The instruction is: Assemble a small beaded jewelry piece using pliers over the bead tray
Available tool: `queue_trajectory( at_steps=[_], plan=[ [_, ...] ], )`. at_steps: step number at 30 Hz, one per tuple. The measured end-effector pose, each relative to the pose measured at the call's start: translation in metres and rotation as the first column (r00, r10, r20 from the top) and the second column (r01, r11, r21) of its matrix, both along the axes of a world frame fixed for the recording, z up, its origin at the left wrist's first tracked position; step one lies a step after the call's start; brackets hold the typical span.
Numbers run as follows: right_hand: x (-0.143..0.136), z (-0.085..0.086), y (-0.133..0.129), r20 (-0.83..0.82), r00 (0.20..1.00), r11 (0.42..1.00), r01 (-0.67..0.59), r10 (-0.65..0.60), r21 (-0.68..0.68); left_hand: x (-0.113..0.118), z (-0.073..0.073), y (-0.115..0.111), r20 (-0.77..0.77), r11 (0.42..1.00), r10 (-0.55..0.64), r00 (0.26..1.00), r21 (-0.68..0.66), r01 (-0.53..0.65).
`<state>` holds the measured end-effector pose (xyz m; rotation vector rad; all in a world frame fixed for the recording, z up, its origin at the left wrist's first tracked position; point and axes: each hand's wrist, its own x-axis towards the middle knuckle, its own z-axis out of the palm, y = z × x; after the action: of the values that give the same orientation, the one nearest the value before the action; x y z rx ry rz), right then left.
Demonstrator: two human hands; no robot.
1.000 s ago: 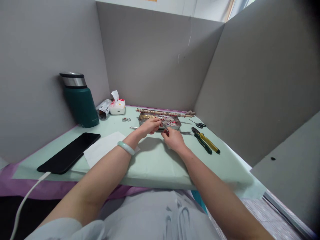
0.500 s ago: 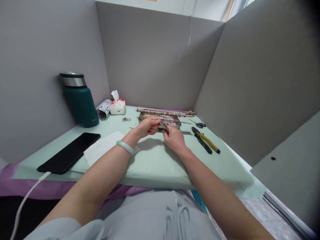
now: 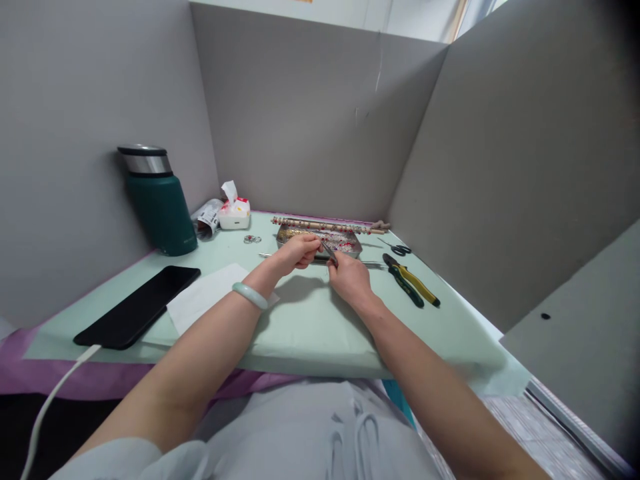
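My left hand (image 3: 301, 252), with a pale green bangle (image 3: 250, 295) on its wrist, is closed in a pinch over the front of the bead tray. What it pinches is too small to make out. Just right of it, my right hand (image 3: 350, 277) is closed around a slim grey metal tool (image 3: 329, 251), whose tip meets the left fingertips. Most of this tool is hidden in the palm, so its exact kind is unclear. Behind both hands lies a metal tray (image 3: 358, 253) of gold, red and clear beads, partly covered by the fingers.
Rods strung with small red pieces (image 3: 325, 225) lie behind the tray. To the right are cutting pliers (image 3: 413, 283) and black scissors (image 3: 400, 250). On the left stand a green bottle (image 3: 163, 207), tissue pack (image 3: 235, 215), phone (image 3: 140, 307) and white paper (image 3: 203, 300). Small rings (image 3: 253, 239) lie nearby. Grey panels (image 3: 320, 113) enclose the table.
Both hands keep nearly the same place and grip. The right fingers have shifted very slightly on the metal tool; the whole view has drifted a little.
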<state>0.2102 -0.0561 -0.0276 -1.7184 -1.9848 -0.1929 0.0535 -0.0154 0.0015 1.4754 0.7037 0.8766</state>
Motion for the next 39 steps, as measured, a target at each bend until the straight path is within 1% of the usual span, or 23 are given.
queue_trajectory(
  at_steps=[2, 4, 8, 15, 20, 27, 32, 35, 39],
  plan=[
    [0.0, 0.0, 0.001, 0.009, 1.0, 1.0, 0.018, -0.018, -0.01, 0.003, 0.0, -0.002, -0.024, 0.998, 0.058, 0.998, 0.041, -0.057],
    [0.0, 0.0, 0.001, 0.005, 1.0, 1.0, 0.014, -0.014, -0.012, 0.004, 0.001, -0.002, -0.019, 0.996, 0.067, 0.998, 0.053, -0.066],
    [0.0, -0.001, 0.001, -0.011, 1.0, 1.0, -0.016, 0.016, -0.004, 0.002, 0.0, -0.002, 0.012, 1.0, 0.013, 1.0, 0.02, -0.013],
    [0.001, -0.002, 0.002, -0.03, 0.998, 0.998, -0.054, 0.054, 0.017, 0.0, 0.001, 0.0, 0.063, 0.998, -0.036, 0.997, -0.047, 0.039],
    [0.001, -0.002, 0.002, -0.044, 0.995, 0.995, -0.085, 0.088, 0.049, -0.002, 0.001, 0.001, 0.131, 0.989, -0.087, 0.988, -0.107, 0.101],
    [0.001, -0.001, 0.0, -0.062, 0.989, 0.987, -0.128, 0.134, 0.093, -0.007, -0.001, 0.004, 0.174, 0.948, -0.188, 0.967, -0.227, 0.225],
    [0.001, -0.001, -0.001, -0.059, 0.987, 0.983, -0.142, 0.15, 0.119, -0.008, 0.002, 0.004, 0.199, 0.91, -0.231, 0.953, -0.303, 0.283],
    [0.001, -0.002, -0.001, -0.056, 0.986, 0.981, -0.15, 0.158, 0.123, -0.009, 0.002, 0.003, 0.2, 0.904, -0.235, 0.951, -0.315, 0.289],
    [0.001, -0.002, 0.0, -0.045, 0.989, 0.984, -0.135, 0.141, 0.116, -0.01, 0.001, 0.002, 0.194, 0.927, -0.227, 0.954, -0.258, 0.273]
  ],
)
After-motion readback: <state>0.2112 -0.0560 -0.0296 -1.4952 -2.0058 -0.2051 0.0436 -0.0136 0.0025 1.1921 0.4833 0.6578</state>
